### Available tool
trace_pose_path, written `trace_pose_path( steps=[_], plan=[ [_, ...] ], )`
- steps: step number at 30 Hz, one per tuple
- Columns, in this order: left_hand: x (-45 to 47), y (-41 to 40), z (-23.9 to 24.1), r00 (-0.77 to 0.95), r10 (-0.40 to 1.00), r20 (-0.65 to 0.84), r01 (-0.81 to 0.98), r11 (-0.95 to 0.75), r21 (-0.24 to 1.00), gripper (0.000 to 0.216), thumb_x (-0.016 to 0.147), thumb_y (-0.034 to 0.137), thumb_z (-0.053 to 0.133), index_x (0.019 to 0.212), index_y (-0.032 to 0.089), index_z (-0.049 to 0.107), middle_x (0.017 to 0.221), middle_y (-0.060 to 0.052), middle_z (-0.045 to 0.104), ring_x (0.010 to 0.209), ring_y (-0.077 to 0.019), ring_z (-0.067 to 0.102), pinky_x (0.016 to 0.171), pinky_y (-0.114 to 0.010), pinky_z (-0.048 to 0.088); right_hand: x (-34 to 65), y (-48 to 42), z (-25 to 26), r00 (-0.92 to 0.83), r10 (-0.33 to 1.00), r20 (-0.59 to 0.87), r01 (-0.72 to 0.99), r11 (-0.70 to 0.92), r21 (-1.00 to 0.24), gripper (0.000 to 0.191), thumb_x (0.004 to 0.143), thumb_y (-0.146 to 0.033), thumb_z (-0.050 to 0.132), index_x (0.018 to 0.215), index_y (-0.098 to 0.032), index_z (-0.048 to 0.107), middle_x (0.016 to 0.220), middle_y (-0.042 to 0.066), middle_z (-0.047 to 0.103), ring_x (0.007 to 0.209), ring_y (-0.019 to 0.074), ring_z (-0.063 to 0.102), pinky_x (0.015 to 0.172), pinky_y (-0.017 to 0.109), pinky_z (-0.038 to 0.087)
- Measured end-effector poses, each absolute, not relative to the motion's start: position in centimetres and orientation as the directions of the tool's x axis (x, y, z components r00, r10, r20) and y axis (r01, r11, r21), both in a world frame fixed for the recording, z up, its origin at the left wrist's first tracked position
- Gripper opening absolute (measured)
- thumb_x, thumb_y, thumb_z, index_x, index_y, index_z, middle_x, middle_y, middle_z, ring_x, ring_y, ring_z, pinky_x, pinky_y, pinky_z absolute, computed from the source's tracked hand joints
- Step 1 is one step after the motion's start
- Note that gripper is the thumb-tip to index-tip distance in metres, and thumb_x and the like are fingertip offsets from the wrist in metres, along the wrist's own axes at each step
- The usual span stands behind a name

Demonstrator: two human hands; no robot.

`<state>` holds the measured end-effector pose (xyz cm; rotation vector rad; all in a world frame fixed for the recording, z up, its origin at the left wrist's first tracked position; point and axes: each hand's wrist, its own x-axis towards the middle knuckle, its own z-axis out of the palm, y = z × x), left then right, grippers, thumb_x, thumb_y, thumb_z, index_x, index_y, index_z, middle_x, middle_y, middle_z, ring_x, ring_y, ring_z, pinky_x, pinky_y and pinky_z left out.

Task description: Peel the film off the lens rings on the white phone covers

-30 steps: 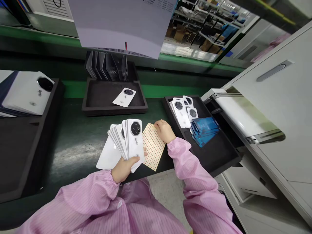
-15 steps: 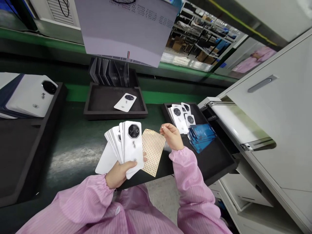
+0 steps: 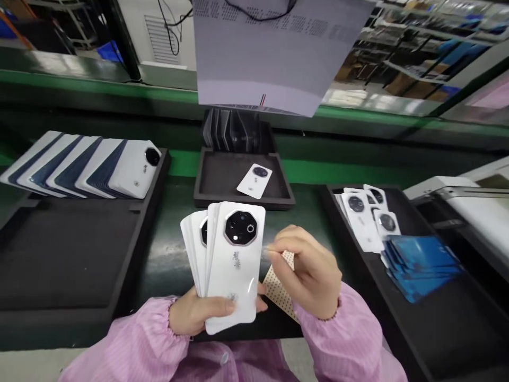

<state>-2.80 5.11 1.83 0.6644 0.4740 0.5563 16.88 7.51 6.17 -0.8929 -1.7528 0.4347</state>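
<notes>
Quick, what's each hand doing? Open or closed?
Left hand: closed, holding a fan of white panels.
Right hand: pinched closed beside them; can't tell if it holds something tiny.

The head view faces forward and down from the near side of the counter [image 3: 161,254], left hand [image 3: 196,313] and right hand [image 3: 312,273] close.

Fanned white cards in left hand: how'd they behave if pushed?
The cards are probably stiff: they stand straight above the left hand. They'd likely slide over one another, being fanned and glossy-looking. Each looks thin, so probably light.
</notes>
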Motion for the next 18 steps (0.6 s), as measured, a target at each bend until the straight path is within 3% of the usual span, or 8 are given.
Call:
trace_pose_path(
  steps=[5, 10, 18],
  plan=[
    [-3.2, 4.8, 1.0, 0.81, 0.529, -0.256, -0.302, 0.748, 0.591, 0.042, 0.072, 0.023, 0.063, 0.113, 0.012, 0.064, 0.102, -0.014, 0.07, 0.097, -0.0276, 0.064, 0.083, -0.035, 0.05, 14.8, 8.6, 6.1, -0.27, 0.66, 0.701, 0.509, 0.716, -0.477, 0.022, 0.076, 0.002, 0.06, 0.089, -0.015, 0.057, 0.074, 0.003, 0.057, 0.063, 0.0116, 0.054, 0.052, 0.025, 0.047],
    [-3.3, 4.8, 0.9, 0.84, 0.487, -0.242, -0.288, 0.776, 0.561, 0.044, 0.073, 0.028, 0.063, 0.115, 0.014, 0.062, 0.106, -0.014, 0.068, 0.101, -0.0288, 0.062, 0.086, -0.037, 0.049, 14.7, 8.9, 5.0, -0.385, 0.591, 0.709, 0.618, 0.736, -0.278, 0.023, 0.076, 0.001, 0.059, 0.091, -0.016, 0.056, 0.07, 0.001, 0.057, 0.061, 0.0116, 0.052, 0.05, 0.025, 0.047],
    [-3.3, 4.7, 0.7, 0.836, 0.518, -0.179, -0.29, 0.695, 0.658, 0.037, 0.081, 0.031, 0.059, 0.114, 0.016, 0.062, 0.11, -0.012, 0.066, 0.105, -0.028, 0.06, 0.093, -0.043, 0.045, 15.3, 8.4, 4.6, -0.482, 0.576, 0.66, 0.617, 0.758, -0.211, 0.02, 0.079, -0.007, 0.056, 0.098, -0.013, 0.059, 0.068, 0.002, 0.057, 0.058, 0.0145, 0.052, 0.053, 0.03, 0.048]
  ],
)
